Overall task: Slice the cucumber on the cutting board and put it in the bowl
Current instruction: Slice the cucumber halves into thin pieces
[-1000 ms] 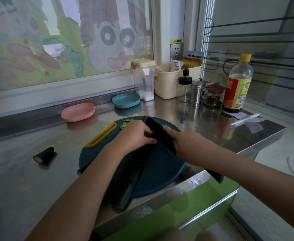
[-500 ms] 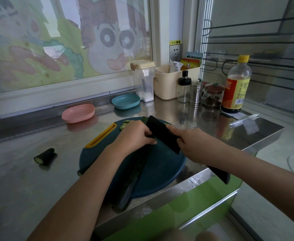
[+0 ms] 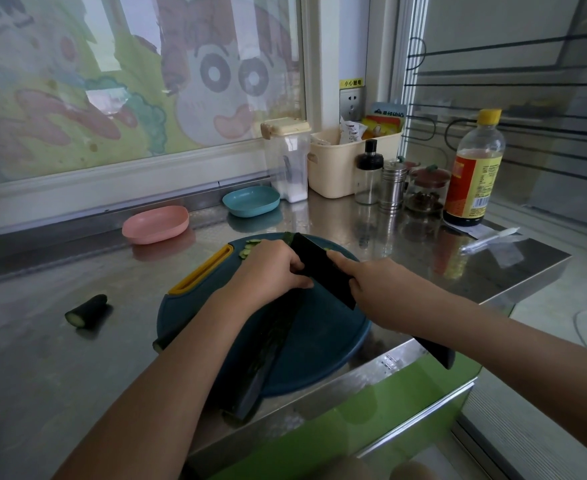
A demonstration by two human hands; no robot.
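Note:
A long dark cucumber [image 3: 268,358] lies across the round blue cutting board [image 3: 323,344], from its far edge to the counter's near edge. My left hand [image 3: 268,271] grips the cucumber near its far end, fingers curled over it. My right hand [image 3: 371,285] holds a black-bladed knife [image 3: 320,266], the blade set against the left fingers above the cucumber. The knife's handle end [image 3: 439,353] sticks out below my right forearm. A few thin slices [image 3: 250,247] lie at the board's far rim. A pink bowl [image 3: 155,223] and a blue bowl [image 3: 250,200] sit behind the board.
A cut-off cucumber end [image 3: 86,311] lies on the steel counter [image 3: 42,358] left of the board. At the back right stand a clear canister [image 3: 288,161], a cream basket [image 3: 340,161], small jars [image 3: 392,185] and a sauce bottle [image 3: 474,174]. The counter's edge drops off at right.
Both hands stay in place on the board. The knife has only rocked slightly over the cucumber.

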